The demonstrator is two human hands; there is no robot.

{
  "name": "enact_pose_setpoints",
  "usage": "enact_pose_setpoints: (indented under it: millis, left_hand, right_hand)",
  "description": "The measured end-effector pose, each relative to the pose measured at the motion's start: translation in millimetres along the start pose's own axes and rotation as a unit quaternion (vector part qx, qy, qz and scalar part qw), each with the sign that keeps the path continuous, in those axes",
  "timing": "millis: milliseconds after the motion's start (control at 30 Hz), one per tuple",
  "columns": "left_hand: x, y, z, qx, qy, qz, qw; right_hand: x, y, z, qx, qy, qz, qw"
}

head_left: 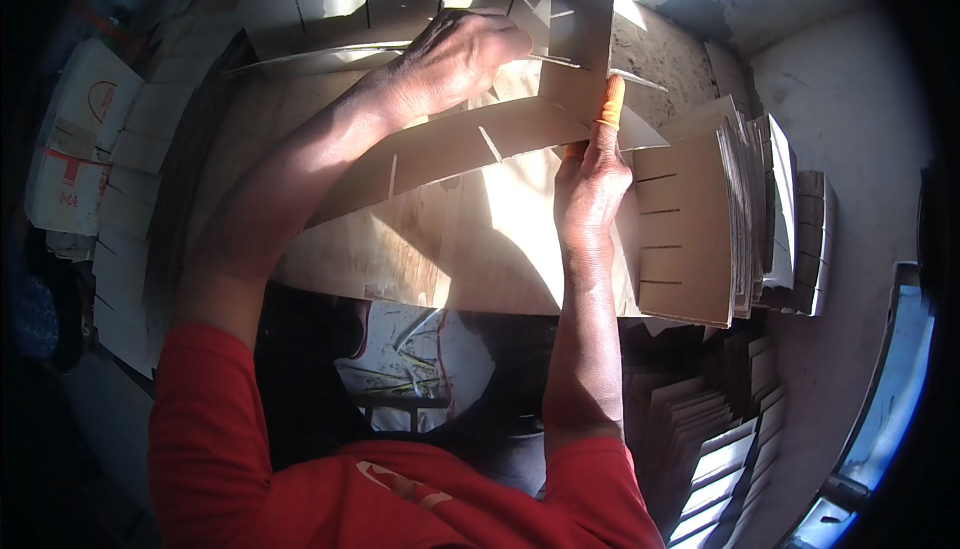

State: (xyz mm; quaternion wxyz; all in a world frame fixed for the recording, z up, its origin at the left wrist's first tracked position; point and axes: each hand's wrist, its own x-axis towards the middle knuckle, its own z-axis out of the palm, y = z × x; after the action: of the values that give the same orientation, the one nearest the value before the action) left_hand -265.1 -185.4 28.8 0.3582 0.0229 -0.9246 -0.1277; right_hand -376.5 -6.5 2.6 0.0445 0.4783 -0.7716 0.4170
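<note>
At the far left edge of the frame a stack of white cartons [75, 139] with red markings leans in shadow, beside a tall pile of pale flat sheets [130, 219]. Moving toward the centre, the left hand [455, 54] sits in the upper middle, fingers curled and closed down over the top of a long slotted cardboard strip [440, 154] that runs diagonally from centre left up to the centre of the frame. Where this strip ends, an upright slotted strip [580, 39] crosses it at a slot, rising to the top edge. Under both lies a wooden worktable [400, 249], lit by a bright patch of sun. Just right of centre, the right hand [590, 184] reaches up from below, its fingers narrow and pressed together against the crossing of the two strips; one raised finger wears an orange rubber fingertip cover [611, 102]. Further right, touching the table edge, stands a thick stack of slotted cardboard dividers [690, 229], with more stacked dividers [720, 439] at lower right.
</note>
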Motion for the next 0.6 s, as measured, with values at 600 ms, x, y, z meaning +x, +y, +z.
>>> enact_pose_setpoints:
  millis: [600]
  left_hand:
    - [23,-102,16,0.315,-0.104,-0.199,0.922]
  right_hand:
    - [-7,-8,1,0.03,0.016,-0.039,0.999]
